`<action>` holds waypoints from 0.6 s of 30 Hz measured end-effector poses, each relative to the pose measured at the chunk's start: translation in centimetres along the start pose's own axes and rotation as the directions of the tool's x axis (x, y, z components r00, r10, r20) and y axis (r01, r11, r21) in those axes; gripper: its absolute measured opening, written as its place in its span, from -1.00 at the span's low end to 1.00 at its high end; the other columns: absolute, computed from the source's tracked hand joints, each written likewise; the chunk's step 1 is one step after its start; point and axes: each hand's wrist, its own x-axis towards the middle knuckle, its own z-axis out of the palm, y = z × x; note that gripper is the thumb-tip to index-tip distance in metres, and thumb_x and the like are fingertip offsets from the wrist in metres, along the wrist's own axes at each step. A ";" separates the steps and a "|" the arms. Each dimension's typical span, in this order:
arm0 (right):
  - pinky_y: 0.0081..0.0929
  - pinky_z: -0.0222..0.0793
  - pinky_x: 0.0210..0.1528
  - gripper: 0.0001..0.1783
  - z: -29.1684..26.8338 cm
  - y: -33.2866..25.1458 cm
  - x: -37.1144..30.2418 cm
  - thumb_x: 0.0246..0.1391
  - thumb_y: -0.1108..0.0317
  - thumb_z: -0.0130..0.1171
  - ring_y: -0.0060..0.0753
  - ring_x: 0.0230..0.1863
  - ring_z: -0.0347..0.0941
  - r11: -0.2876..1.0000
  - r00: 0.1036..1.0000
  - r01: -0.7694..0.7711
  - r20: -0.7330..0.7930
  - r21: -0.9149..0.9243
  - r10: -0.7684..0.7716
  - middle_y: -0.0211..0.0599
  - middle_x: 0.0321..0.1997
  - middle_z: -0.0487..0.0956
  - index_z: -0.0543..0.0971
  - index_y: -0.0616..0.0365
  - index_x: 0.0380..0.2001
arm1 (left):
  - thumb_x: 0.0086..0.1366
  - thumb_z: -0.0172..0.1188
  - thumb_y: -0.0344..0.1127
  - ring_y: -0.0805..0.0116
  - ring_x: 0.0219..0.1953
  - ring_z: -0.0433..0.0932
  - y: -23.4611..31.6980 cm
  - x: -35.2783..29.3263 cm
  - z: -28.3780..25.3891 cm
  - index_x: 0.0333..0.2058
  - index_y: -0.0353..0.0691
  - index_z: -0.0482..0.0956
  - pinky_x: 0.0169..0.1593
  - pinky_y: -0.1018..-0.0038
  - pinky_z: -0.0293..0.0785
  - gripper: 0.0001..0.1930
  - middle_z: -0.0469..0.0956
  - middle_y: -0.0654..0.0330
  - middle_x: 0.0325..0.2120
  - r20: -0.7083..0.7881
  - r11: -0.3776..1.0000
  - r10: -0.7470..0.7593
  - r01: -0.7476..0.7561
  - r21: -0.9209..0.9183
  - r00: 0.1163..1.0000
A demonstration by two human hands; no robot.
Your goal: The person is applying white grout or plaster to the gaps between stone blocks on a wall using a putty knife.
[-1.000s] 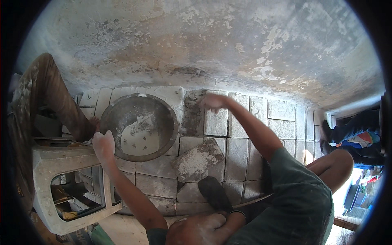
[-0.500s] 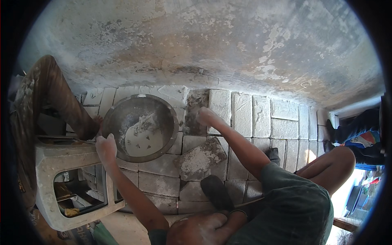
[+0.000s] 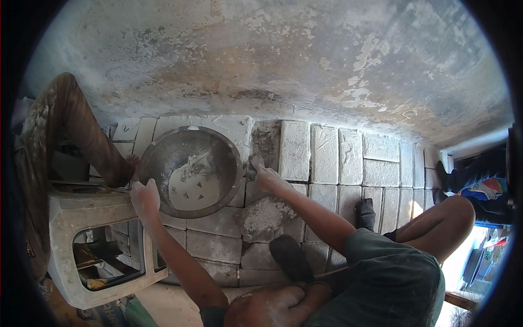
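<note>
With the left hand point(image 3: 145, 198) at the near-left edge of the basin point(image 3: 160, 155) and the right hand point(image 3: 267, 177) just right of it, both grips unclear, uneven pressure could tip the basin, spilling its pale mix point(image 3: 188, 182).

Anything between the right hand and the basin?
Nothing visible. The right hand is just right of the basin, at the lower end of the dark gap between the pale blocks; no separate object shows between its fingers and the rim.
</note>
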 end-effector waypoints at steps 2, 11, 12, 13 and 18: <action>-0.02 0.31 -0.06 -0.55 1.1 0.5 0.2 -0.12 0.46 -0.08 0.32 -0.10 0.38 0.999 0.999 0.036 -0.026 0.006 -0.036 0.34 -0.15 0.43 0.30 0.56 -0.13 | 0.04 -0.02 -0.19 -0.22 -0.08 0.39 0.0 -0.1 -0.1 -0.22 -0.58 0.42 0.02 0.14 0.27 -0.52 0.43 -0.33 -0.20 -0.002 1.000 0.001 -0.001 -0.012 1.000; -0.06 0.28 0.01 -0.42 0.6 -0.8 -0.6 -0.09 0.45 -0.11 0.28 -0.02 0.34 0.983 0.991 -0.112 -0.063 0.143 0.122 0.44 -0.20 0.43 0.18 0.64 0.02 | 0.04 -0.01 -0.17 -0.23 -0.07 0.38 -1.3 0.0 0.0 -0.20 -0.56 0.42 0.02 0.14 0.26 -0.51 0.42 -0.33 -0.19 -0.001 0.999 -0.033 0.033 -0.015 0.999; -0.06 0.28 0.00 -0.42 0.3 0.1 -0.1 -0.08 0.46 -0.12 0.27 -0.02 0.35 0.982 0.986 -0.128 -0.088 0.137 0.141 0.42 -0.22 0.44 0.17 0.63 0.03 | 0.04 -0.02 -0.17 -0.23 -0.07 0.38 -0.7 -0.1 0.1 -0.19 -0.55 0.42 0.02 0.14 0.26 -0.51 0.42 -0.33 -0.19 0.013 0.999 -0.029 0.029 -0.021 1.000; -0.05 0.29 -0.02 -0.41 0.4 0.8 0.4 -0.08 0.46 -0.13 0.25 -0.02 0.35 0.981 0.982 -0.141 -0.105 0.136 0.155 0.41 -0.24 0.45 0.16 0.63 0.04 | 0.04 -0.02 -0.17 -0.23 -0.07 0.38 -0.5 -0.2 0.1 -0.19 -0.55 0.42 0.02 0.14 0.26 -0.51 0.42 -0.33 -0.19 0.014 0.999 -0.023 0.023 -0.025 1.000; -0.06 0.31 -0.05 -0.38 2.0 1.8 2.1 -0.06 0.46 -0.14 0.27 -0.10 0.39 0.988 0.974 -0.106 -0.186 0.113 0.126 0.39 -0.23 0.45 0.10 0.62 0.09 | 0.05 -0.02 -0.16 -0.21 -0.05 0.38 -0.3 -0.1 -0.3 -0.18 -0.55 0.41 0.03 0.15 0.26 -0.50 0.41 -0.33 -0.16 0.034 0.999 -0.044 0.045 -0.031 0.998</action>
